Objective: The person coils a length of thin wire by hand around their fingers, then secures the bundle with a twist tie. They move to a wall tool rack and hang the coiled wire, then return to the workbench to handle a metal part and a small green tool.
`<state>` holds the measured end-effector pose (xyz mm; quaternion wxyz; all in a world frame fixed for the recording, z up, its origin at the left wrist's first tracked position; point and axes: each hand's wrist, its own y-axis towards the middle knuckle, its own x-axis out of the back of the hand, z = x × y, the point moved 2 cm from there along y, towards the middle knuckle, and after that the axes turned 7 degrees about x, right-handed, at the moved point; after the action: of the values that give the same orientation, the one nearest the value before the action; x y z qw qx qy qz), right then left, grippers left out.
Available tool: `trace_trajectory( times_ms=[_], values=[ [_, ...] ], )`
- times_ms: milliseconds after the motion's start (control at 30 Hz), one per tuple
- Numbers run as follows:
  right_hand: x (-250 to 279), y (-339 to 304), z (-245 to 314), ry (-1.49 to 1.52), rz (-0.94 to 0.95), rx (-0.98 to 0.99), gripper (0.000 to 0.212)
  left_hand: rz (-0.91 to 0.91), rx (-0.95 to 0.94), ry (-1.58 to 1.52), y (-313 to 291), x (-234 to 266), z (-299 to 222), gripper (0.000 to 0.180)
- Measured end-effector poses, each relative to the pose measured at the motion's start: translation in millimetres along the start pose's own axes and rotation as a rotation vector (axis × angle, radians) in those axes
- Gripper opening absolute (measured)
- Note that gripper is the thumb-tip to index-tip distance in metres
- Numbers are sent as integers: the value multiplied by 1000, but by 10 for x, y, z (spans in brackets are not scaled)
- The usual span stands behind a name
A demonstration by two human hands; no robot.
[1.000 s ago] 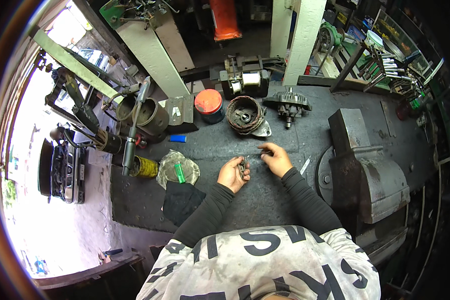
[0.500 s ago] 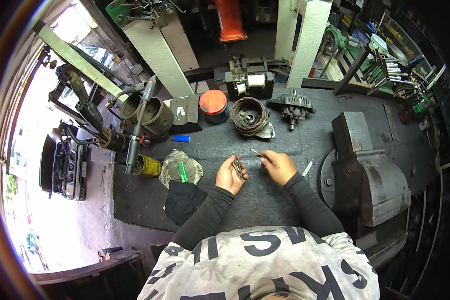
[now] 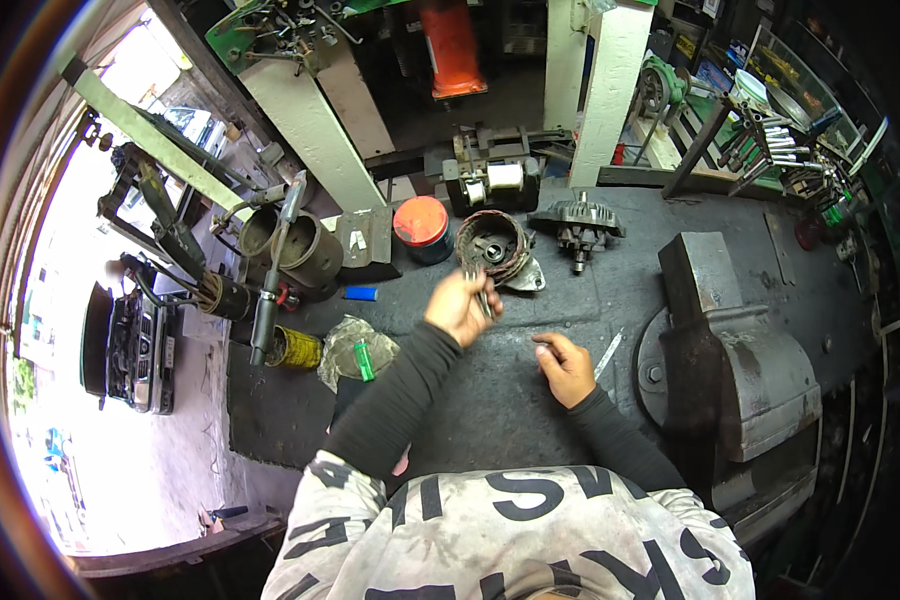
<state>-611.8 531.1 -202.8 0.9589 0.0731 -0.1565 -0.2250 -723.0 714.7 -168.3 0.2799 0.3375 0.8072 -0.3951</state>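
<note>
My left hand (image 3: 457, 308) is closed on a few slim metal bolts (image 3: 483, 297), their ends sticking out past the fingers. It reaches over the near edge of a round alternator housing (image 3: 523, 262) with copper windings (image 3: 478, 232) inside. To its right, my right hand (image 3: 568, 372) hovers low over the dark bench (image 3: 490, 425); its index finger and thumb are apart and nothing shows between them. A finned alternator half with a shaft (image 3: 580, 228) lies right of the housing.
A large bench vise (image 3: 745, 355) fills the right side. A thin pale strip (image 3: 608, 355) lies beside it. At left are a red-lidded can (image 3: 423, 222), a blue lighter-like piece (image 3: 360, 293), a green lighter (image 3: 363, 360) on crumpled plastic, a yellow can (image 3: 295, 347) and metal cylinders (image 3: 310, 255).
My left hand has moved forward to the housing, with the bolts in it. My right hand has drawn back slightly, and the thin metal piece it pinched no longer shows there.
</note>
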Motion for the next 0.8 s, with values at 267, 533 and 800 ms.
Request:
trace_trajectory(
  times_ms=[267,533,800],
  values=[
    [92,-190,-332,125,-82,-188,15,-112,26,1874,945,-434,-725,36],
    [105,-298,-462,60,-40,-217,14,-64,49,2203,1048,-350,-634,34],
    [98,-282,-435,17,-8,-186,17,-75,112,2371,1076,-474,-578,37]
  ],
)
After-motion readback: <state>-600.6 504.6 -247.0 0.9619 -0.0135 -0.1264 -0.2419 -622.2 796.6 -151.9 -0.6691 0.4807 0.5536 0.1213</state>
